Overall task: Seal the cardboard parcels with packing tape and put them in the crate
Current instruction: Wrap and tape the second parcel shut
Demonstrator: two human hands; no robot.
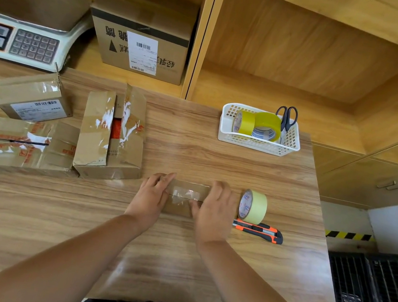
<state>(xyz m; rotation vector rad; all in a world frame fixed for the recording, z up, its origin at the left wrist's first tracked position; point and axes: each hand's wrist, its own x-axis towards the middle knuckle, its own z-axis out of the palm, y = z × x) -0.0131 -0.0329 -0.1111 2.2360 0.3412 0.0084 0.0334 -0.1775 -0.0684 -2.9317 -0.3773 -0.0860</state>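
Head view. Toward the middle of the light wood-grain worktop (174,257), nearer its front edge, a small flat brown cardboard parcel (187,188) lies between the two hands. The left hand (152,195) lies over the parcel's left end with fairly straight fingers, pressing down. The right hand (214,212) covers the right end, fingers bent over the far side and thumb on the shiny strip of clear tape (184,195) across the top. Just right of it stands a pale yellow roll of packing tape (253,207), on edge, touching an orange-and-black utility knife (259,231).

The step looks like smoothing down tape on this first small parcel, so the job seems early. Three more worn brown parcels sit at the left end of the worktop: a labelled box (32,99), a box with gaping flaps (111,133) showing something orange inside, and a long flat box (20,144). All still need sealing as far as I can judge. The black slatted plastic crates (380,286), below the worktop's right edge, show no parcel inside.

Both hands hide the ends of the small parcel, so whether the tape wraps over them cannot be told. The crates are cut off by the frame, and their contents are too dark to make out.
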